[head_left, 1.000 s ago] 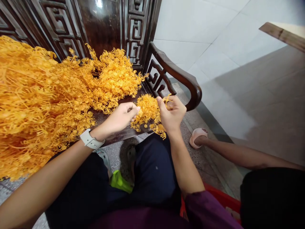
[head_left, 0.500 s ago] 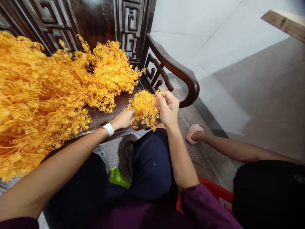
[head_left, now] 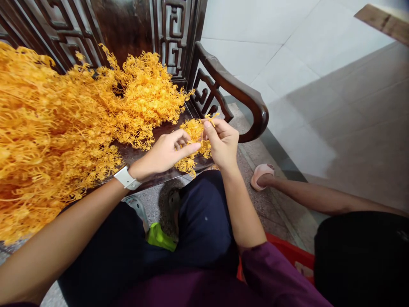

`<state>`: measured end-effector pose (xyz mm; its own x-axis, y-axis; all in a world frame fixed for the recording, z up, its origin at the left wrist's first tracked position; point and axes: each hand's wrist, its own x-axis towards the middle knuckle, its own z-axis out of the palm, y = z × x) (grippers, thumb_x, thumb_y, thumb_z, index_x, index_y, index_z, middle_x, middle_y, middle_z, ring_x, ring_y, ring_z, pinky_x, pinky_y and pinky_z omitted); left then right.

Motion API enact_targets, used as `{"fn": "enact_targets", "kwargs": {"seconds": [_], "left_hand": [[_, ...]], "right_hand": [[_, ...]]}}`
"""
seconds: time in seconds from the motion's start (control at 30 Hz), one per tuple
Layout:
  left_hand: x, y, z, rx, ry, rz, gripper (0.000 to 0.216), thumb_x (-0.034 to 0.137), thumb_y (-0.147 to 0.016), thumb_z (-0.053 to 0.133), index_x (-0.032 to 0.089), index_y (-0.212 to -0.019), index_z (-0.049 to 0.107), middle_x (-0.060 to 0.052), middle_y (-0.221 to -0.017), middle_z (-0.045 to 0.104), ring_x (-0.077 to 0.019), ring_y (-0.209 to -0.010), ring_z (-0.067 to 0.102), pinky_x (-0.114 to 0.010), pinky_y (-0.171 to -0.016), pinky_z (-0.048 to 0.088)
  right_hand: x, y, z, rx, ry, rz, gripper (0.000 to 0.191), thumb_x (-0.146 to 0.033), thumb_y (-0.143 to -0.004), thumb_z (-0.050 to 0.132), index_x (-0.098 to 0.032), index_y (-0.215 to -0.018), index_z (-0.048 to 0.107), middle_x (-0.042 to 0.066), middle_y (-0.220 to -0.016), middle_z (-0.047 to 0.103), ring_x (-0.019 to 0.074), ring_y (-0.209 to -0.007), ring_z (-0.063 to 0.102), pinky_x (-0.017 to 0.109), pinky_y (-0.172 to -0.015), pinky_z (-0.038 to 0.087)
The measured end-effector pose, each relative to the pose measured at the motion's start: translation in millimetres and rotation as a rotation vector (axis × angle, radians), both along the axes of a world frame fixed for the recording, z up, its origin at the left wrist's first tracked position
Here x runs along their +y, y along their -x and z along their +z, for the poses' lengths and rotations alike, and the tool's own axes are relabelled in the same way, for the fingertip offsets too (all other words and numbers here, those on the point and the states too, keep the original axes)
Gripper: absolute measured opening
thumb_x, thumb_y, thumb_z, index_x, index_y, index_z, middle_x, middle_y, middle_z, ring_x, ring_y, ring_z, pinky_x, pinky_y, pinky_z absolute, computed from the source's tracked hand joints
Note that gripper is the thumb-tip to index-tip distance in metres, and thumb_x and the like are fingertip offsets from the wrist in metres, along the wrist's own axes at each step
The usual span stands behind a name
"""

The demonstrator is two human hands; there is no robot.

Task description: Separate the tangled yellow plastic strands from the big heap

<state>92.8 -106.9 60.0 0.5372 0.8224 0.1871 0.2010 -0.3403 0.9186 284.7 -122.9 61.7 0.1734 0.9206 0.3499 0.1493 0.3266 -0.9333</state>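
Observation:
A big heap of orange plastic sprigs [head_left: 57,128] covers the seat of a dark carved wooden bench [head_left: 159,128]. A small clump of the same sprigs [head_left: 194,132] lies at the seat's front right corner. My left hand [head_left: 166,151], with a white watch on the wrist, has its fingers pinched on the clump's near side. My right hand [head_left: 222,143] is closed on a thin orange sprig at the clump's right edge. Both hands nearly meet over the clump.
The bench's curved armrest [head_left: 243,98] stands just right of my hands. Another person's leg and pink slipper [head_left: 260,175] reach in from the right. A red crate [head_left: 294,258] sits by my right knee, and a green shoe [head_left: 159,238] shows between my legs.
My left hand rose from the seat edge and came up to the clump beside my right hand. The right hand stayed closed on its sprig and shifted slightly left.

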Motion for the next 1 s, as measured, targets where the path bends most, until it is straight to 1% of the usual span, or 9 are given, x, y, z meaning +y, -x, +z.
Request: {"fn": "enact_targets", "kwargs": {"seconds": [0.17, 0.27, 0.37, 0.47, 0.6, 0.7, 0.8, 0.93, 1.0], "left_hand": [[-6, 10, 7.4, -0.057, -0.01, 0.037, 0.02, 0.037, -0.102, 0.065, 0.018, -0.106, 0.07, -0.007, -0.102, 0.075, -0.018, -0.091, 0.067, -0.031, -0.08, 0.05], [-1, 14, 7.0, -0.141, 0.036, 0.052, 0.019, 0.037, -0.101, 0.066, 0.018, -0.102, 0.067, -0.005, -0.094, 0.07, -0.0167, -0.085, 0.064, -0.03, -0.076, 0.05], [2, 17, 9.1, -0.23, 0.122, 0.055, 0.02, 0.039, -0.099, 0.069, 0.019, -0.1, 0.064, -0.003, -0.086, 0.064, -0.0155, -0.078, 0.061, -0.03, -0.072, 0.05], [3, 18, 11.2, -0.274, 0.154, 0.12, 0.023, 0.041, -0.098, 0.072, 0.02, -0.097, 0.063, -0.002, -0.084, 0.064, -0.015, -0.075, 0.062, -0.03, -0.068, 0.05], [1, 16, 11.7, -0.342, 0.142, 0.182, 0.025, 0.041, -0.094, 0.077, 0.019, -0.095, 0.065, -0.002, -0.084, 0.067, -0.0141, -0.074, 0.063, -0.03, -0.071, 0.052], [-1, 14, 12.7, -0.401, 0.174, 0.214, 0.03, 0.043, -0.09, 0.082, 0.018, -0.092, 0.066, -0.002, -0.082, 0.067, -0.0139, -0.073, 0.063, -0.03, -0.073, 0.053], [-4, 14, 14.2, -0.423, 0.221, 0.229, 0.03, 0.042, -0.087, 0.085, 0.018, -0.09, 0.068, -0.002, -0.082, 0.07, -0.0142, -0.075, 0.064, -0.03, -0.075, 0.054], [-5, 14, 11.8, -0.507, 0.202, 0.208, 0.027, 0.034, -0.081, 0.09, 0.018, -0.084, 0.07, -0.007, -0.106, 0.076, -0.0178, -0.096, 0.071, -0.033, -0.088, 0.056], [-3, 13, 8.5, -0.524, 0.177, 0.199, 0.025, 0.032, -0.079, 0.092, 0.018, -0.082, 0.071, -0.008, -0.109, 0.076, -0.0191, -0.101, 0.071, -0.034, -0.091, 0.057]], "right_hand": [[1, 8, -0.3, 0.082, 0.036, 0.123, 0.029, -0.055, -0.099, 0.069, -0.026, -0.098, 0.067, -0.002, -0.074, 0.063, 0.0161, -0.073, 0.063, 0.035, -0.077, 0.054], [0, 14, 1.7, 0.073, 0.079, 0.168, 0.034, -0.057, -0.093, 0.076, -0.026, -0.104, 0.067, 0.001, -0.086, 0.068, 0.017, -0.081, 0.065, 0.035, -0.081, 0.055], [-2, 19, 4.3, 0.073, 0.117, 0.206, 0.054, -0.053, -0.083, 0.088, -0.03, -0.126, 0.063, 0.0, -0.091, 0.068, 0.0196, -0.086, 0.066, 0.036, -0.08, 0.055], [-4, 23, 5.4, 0.093, 0.124, 0.211, 0.064, -0.051, -0.086, 0.086, -0.035, -0.14, 0.056, -0.002, -0.086, 0.065, 0.019, -0.08, 0.063, 0.036, -0.075, 0.054], [-3, 24, 3.6, 0.081, 0.127, 0.257, 0.044, -0.048, -0.086, 0.087, -0.027, -0.119, 0.068, -0.002, -0.086, 0.066, 0.0148, -0.075, 0.059, 0.033, -0.072, 0.051], [-1, 25, 1.6, 0.066, 0.155, 0.255, 0.039, -0.049, -0.079, 0.091, -0.022, -0.1, 0.071, -0.002, -0.082, 0.067, 0.013, -0.071, 0.057, 0.031, -0.068, 0.047], [-1, 25, 1.1, 0.046, 0.168, 0.207, 0.037, -0.049, -0.079, 0.091, -0.02, -0.093, 0.074, -0.004, -0.073, 0.063, 0.0114, -0.064, 0.051, 0.029, -0.062, 0.041], [-4, 24, 3.7, -0.015, 0.168, 0.28, 0.034, -0.052, -0.086, 0.085, -0.019, -0.087, 0.076, -0.003, -0.07, 0.061, 0.0109, -0.063, 0.047, 0.029, -0.062, 0.037], [-6, 23, 4.9, -0.02, 0.154, 0.302, 0.035, -0.054, -0.088, 0.083, -0.02, -0.087, 0.077, -0.003, -0.069, 0.06, 0.011, -0.063, 0.045, 0.029, -0.062, 0.037]]}}
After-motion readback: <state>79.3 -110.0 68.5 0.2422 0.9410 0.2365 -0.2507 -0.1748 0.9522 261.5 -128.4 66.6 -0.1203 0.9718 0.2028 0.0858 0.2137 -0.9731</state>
